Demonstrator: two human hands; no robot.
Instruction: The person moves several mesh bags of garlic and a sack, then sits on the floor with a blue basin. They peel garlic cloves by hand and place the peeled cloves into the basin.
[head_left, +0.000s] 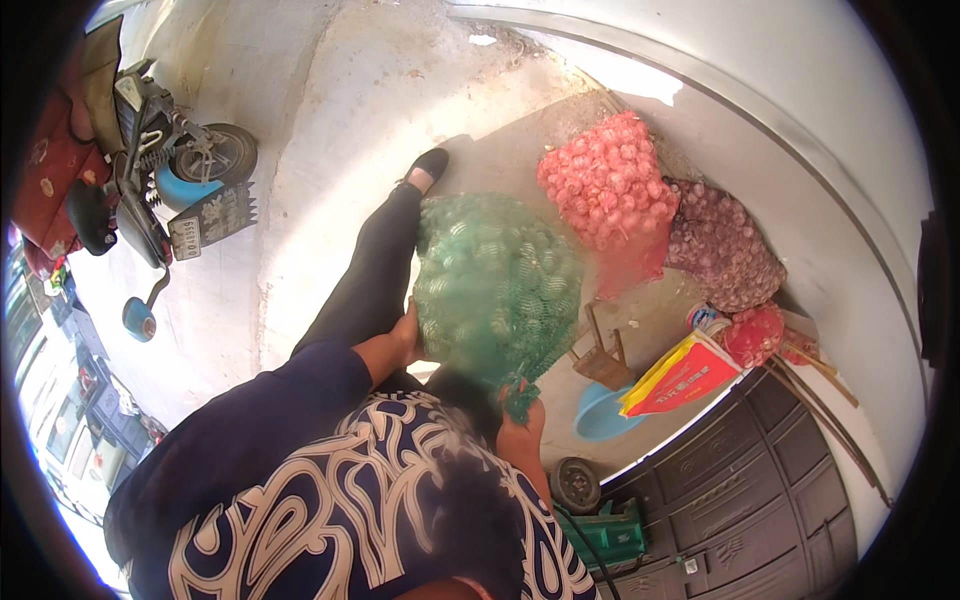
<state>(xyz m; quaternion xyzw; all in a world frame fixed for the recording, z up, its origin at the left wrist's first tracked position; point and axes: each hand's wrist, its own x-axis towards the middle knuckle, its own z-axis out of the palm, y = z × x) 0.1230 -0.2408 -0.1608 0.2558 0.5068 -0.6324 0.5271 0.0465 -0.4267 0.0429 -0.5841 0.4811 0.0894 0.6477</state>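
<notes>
A bulging green mesh sack (499, 281) full of pale round bulbs, probably garlic, is held up in front of my body. My left hand (407, 335) presses against its left side near the bottom. Gathered in my right hand (520, 405) is the sack's bunched neck (520, 397), at the end nearest me. The sack hides part of my legs and the floor beneath it. Beyond it on the right, a red mesh sack of garlic (611, 180) leans beside a dark purple mesh sack of similar bulbs (724, 244).
A small wooden stool (602, 364), a blue plastic basin (604, 412) and a red-and-yellow printed bag (682, 375) lie to the right. Dark panelled doors (742, 495) and a green crate (611, 529) are at lower right. A motorbike (150, 172) stands at left.
</notes>
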